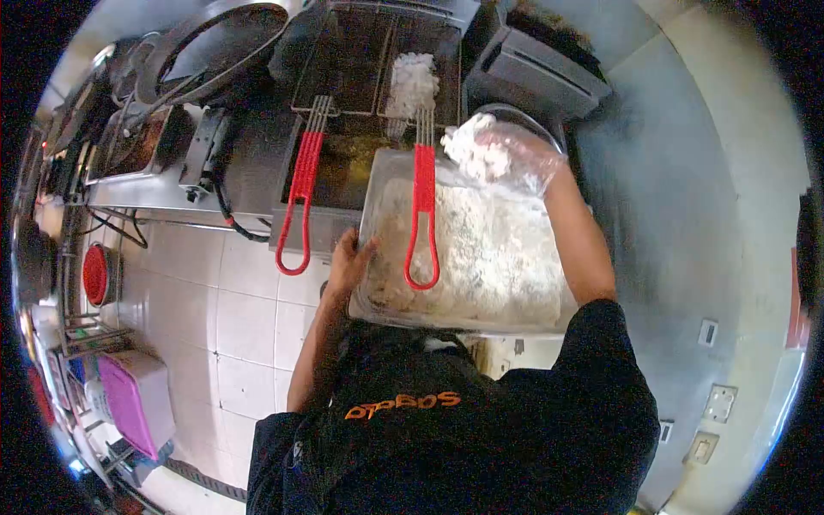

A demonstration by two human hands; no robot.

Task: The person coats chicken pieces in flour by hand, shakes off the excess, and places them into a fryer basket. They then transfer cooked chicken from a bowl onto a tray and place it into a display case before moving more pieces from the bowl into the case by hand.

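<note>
My right hand (519, 159), in a clear plastic glove, holds a clump of white flour-coated food pieces (477, 156) over the far right part of a clear plastic tub. What the coating covers is hidden. Loose flour (489, 249) lies over the bottom of the tub (446, 324). At the tub's left side my bare left hand (350, 262) grips the wall near the rim. Two fryer baskets reach toward me with red handles (302, 176), the right handle (423, 180) overhanging the tub. More white coated pieces (414, 81) sit in the right basket.
Behind the tub is a deep fryer (356, 159) with oil under the baskets. A metal bowl (536, 129) stands by my right hand. A big wok (219, 56) is at the far left. On the tiled floor are a red basket (96, 273) and a pink-lidded box (129, 403).
</note>
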